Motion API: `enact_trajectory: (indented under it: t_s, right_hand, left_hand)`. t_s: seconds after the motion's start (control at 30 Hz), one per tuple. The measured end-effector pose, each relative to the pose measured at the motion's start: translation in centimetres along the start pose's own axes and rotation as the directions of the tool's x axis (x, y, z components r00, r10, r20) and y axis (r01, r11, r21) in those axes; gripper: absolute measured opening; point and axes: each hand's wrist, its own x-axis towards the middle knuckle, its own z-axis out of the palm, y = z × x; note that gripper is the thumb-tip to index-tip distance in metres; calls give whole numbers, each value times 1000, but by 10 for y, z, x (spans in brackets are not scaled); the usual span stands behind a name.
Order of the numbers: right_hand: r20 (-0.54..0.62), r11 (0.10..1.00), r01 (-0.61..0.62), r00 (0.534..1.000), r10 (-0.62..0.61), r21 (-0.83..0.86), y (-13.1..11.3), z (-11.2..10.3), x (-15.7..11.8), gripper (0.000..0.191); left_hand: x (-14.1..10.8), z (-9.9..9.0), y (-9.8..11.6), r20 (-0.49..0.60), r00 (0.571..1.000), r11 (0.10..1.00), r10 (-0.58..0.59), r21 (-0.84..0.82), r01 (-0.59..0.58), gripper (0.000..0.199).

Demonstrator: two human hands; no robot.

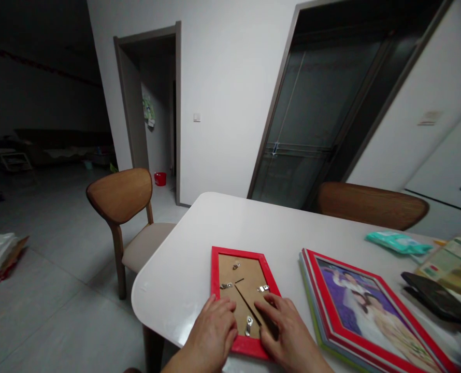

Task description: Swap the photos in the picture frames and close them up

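A red picture frame (268, 272) lies face down at the near edge of the white table, with its brown backing board (230, 264) uppermost. Small metal clips (249, 325) sit around the board, and a dark slanting slit runs across it. My left hand (215, 324) is closed over the frame's lower left side, fingers curled onto the board. On the lower right side rests my right hand (287, 326), its thumb and index finger apart and touching the backing. The frame's front is hidden.
Right of my hands lies a stack of picture frames (331, 305), its top one holding a photo. Beyond it are a teal packet (399, 242), a black object (436, 295) and a clear bag (454, 264). Wooden chairs (121, 194) stand left and behind the white table (176, 280).
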Motion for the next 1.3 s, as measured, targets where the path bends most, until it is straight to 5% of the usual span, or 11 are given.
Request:
enact_trajectory:
  t_s: [0.2, 0.37, 0.63, 0.93, 1.13, 1.3]
  right_hand:
    - [-44, 987, 146, 988, -149, -66, -3, 4, -6, 30]
    - [102, 942, 334, 939, -329, -29, -29, -10, -8, 25]
    - [214, 929, 367, 905, -367, 40, -40, -18, -7, 23]
    - [200, 940, 329, 918, -341, 93, -41, -20, -6, 20]
    - [-2, 999, -27, 1000, 27, -39, -2, -8, 24, 28]
    - [18, 991, -70, 997, 73, -117, 9, -1, 49, 28]
  left_hand:
    - [-11, -6, -8, 79, 996, 997, 33, -75, -27, 34]
    - [-15, -17, -15, 97, 994, 995, 48, -91, -39, 28]
    - [-17, -23, -14, 94, 994, 995, 57, -91, -48, 26]
    - [-17, -21, -16, 94, 995, 996, 33, -91, -24, 24]
    - [-17, -23, -18, 119, 992, 993, 39, -117, -25, 24]
    - [-17, -23, -20, 132, 991, 994, 29, -112, -14, 24]
